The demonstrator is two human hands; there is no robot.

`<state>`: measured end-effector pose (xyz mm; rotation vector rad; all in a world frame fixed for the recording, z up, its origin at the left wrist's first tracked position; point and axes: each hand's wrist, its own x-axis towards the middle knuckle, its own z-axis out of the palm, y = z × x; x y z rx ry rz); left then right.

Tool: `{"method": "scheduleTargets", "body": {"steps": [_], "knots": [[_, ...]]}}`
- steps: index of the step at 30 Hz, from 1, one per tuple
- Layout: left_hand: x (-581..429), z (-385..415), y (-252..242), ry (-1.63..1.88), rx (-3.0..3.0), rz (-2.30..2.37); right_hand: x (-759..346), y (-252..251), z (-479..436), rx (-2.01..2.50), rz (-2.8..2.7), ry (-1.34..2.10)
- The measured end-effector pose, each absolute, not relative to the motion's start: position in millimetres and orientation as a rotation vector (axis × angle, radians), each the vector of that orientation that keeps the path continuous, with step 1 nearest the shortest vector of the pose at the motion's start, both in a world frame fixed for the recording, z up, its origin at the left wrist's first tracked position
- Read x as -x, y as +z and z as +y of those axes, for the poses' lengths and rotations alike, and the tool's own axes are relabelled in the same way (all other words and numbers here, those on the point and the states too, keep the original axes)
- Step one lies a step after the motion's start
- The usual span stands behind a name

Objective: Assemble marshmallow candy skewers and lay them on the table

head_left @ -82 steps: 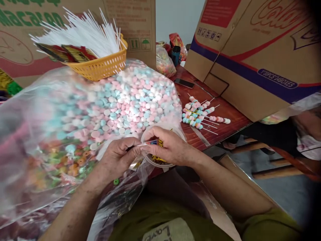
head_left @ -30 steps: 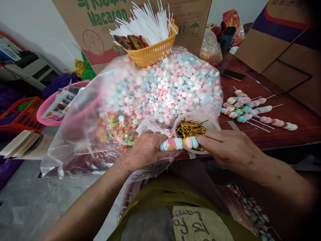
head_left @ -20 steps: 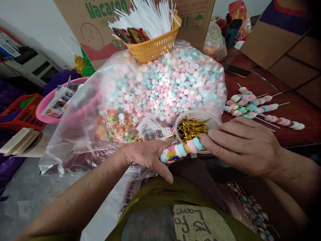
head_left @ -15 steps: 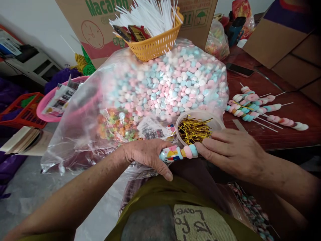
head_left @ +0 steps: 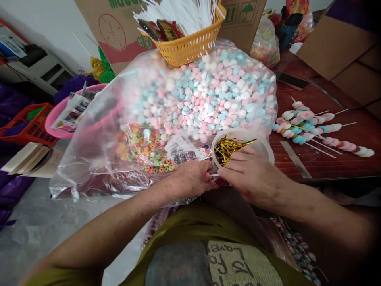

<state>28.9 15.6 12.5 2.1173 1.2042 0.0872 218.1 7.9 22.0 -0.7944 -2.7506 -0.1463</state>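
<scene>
My left hand (head_left: pixel 193 178) is closed around a wrapped marshmallow skewer (head_left: pixel 207 174). Most of the skewer is hidden by the fingers; a bit of pink and a short white stick end (head_left: pixel 214 175) show on its right side. My right hand (head_left: pixel 253 174) reaches over the near rim of a clear round tub (head_left: pixel 266 149). Its fingers are bent together beside the gold twist ties (head_left: pixel 224 149) and close to the stick end; what lies between the fingertips is hidden. Printed wrappers (head_left: pixel 192 155) lie just left of the tub.
A big clear bag of pink, blue and white marshmallows (head_left: pixel 202 95) spreads behind, with ring-shaped candies (head_left: pixel 149 147) at its front. An orange basket (head_left: pixel 187 47) of white sticks stands on top. Finished skewers (head_left: pixel 303 123), a phone (head_left: pixel 291 80) and a flat strip (head_left: pixel 294 159) lie right.
My right hand has moved from the skewer's end to the tub of twist ties. My left hand has turned the skewer, so its stick end now points right and the marshmallows are mostly covered.
</scene>
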Motion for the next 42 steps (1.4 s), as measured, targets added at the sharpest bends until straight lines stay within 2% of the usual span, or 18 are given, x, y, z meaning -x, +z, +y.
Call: {"method": "scheduleTargets", "body": {"steps": [2, 7, 9, 13, 17, 22, 24, 27, 29, 31, 34, 37, 42], "knots": [[-34.0, 12.3, 13.5, 0.125, -2.085, 1.2, -207.0, 14.8, 4.8, 0.784, -2.776, -0.085], [8.5, 21.9, 40.9, 0.38, -1.601, 0.848, -211.3, 17.4, 13.0, 0.758, -2.725, 0.002], [33.8, 27.2, 47.9, 0.303, -1.605, 0.833, -218.2, 26.6, 18.4, 0.755, -2.712, 0.044], [50.4, 19.1, 33.5, 0.045, -1.396, 0.66, -216.8, 40.1, 23.6, 0.676, -2.713, 0.009], [35.0, -2.8, 13.8, 0.189, -1.111, 0.655, -204.6, 38.3, 26.2, 0.594, -2.809, -0.07], [22.2, -16.7, 14.0, 0.393, -1.13, 0.768, -195.0, 36.9, 28.6, 0.623, -2.821, -0.09], [21.6, -18.7, 14.7, 0.492, -1.156, 0.878, -192.8, 37.9, 24.4, 0.878, -2.609, 0.068], [22.7, -20.0, 13.7, 0.592, -1.333, 1.0, -185.7, 30.9, 11.1, 1.174, -2.296, 0.622], [23.7, -19.4, 13.0, 0.625, -1.593, 1.029, -177.3, 20.2, 0.4, 1.129, -2.23, 0.934], [24.5, -17.5, 13.3, 0.531, -1.78, 0.943, -167.5, 9.3, -8.9, 1.025, -2.191, 1.035], [23.5, -14.0, 14.0, 0.317, -1.74, 0.727, -155.5, 1.0, -17.4, 1.046, -2.1, 0.95], [21.2, -12.1, 11.9, 0.333, -1.625, 0.739, -152.4, 5.4, -18.7, 1.097, -2.036, 0.72], [24.5, -10.8, 5.4, 0.237, -1.503, 0.917, -164.4, 19.1, -15.3, 0.737, -2.33, -0.211]]}}
